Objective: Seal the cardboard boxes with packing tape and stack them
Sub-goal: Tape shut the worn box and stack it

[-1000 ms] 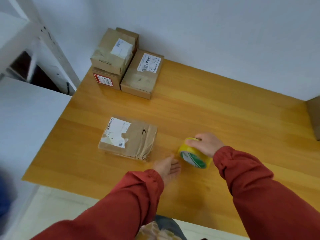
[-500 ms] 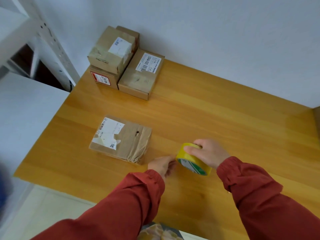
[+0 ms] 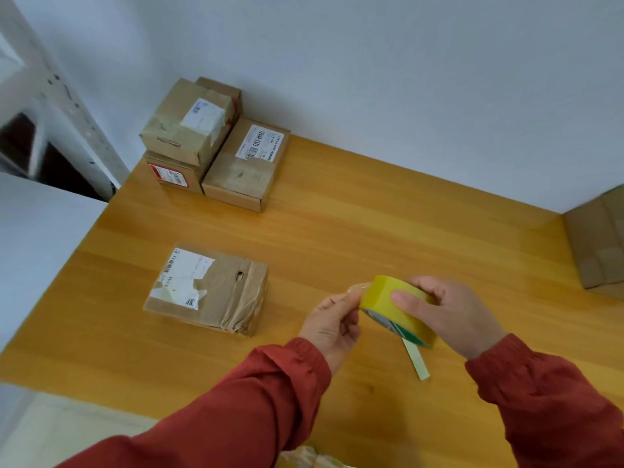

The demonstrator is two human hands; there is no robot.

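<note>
Both hands on the yellow packing tape roll (image 3: 395, 309), off to the right of the flat cardboard box (image 3: 206, 288)

Right hand (image 3: 456, 315) is wrapped around the roll, holding it above the wooden table (image 3: 371, 214), and the left hand (image 3: 332, 319) is pinching the tape's loose end (image 3: 358, 288) at the side of the roll nearest the flat box. A pale strip (image 3: 417, 361) pokes out below the roll, can't tell if it's attached. The flat box has a torn white label and lies untouched. Behind it sit three more boxes: a small box (image 3: 187, 130) on top of a red-labelled box (image 3: 172, 172), with a barcode-labelled box (image 3: 244, 163) touching them. Another carton (image 3: 597, 244) is far off to the right of the flat box.
</note>
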